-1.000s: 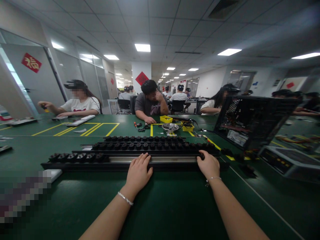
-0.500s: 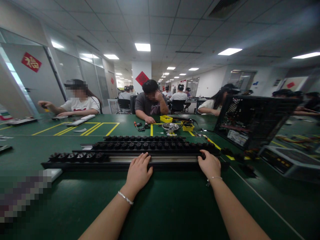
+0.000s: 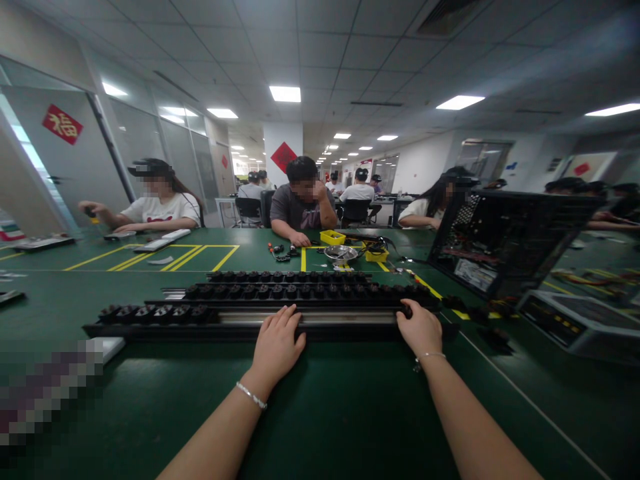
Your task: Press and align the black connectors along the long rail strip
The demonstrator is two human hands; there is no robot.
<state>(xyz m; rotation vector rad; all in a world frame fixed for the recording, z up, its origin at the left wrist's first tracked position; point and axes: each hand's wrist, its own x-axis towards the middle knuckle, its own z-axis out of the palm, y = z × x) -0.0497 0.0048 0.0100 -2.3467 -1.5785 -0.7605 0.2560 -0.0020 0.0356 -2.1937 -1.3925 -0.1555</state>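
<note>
Two hands are working at the front black rail (image 3: 350,331), which is lying lengthwise across the green worktop (image 3: 340,413). The left hand (image 3: 278,340) is resting its fingers over the rail's middle, its grip looking unclenched. The right hand (image 3: 421,329) is pinching a small black piece (image 3: 406,308) in its grip near the rail's right end, though fingers are hiding most of it. Black sockets (image 3: 161,313) are filling the rail's left end.

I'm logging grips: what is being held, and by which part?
The right hand grips a small black block, exact spot hidden; the left hand rests on the long black silver-channelled rail.
</note>
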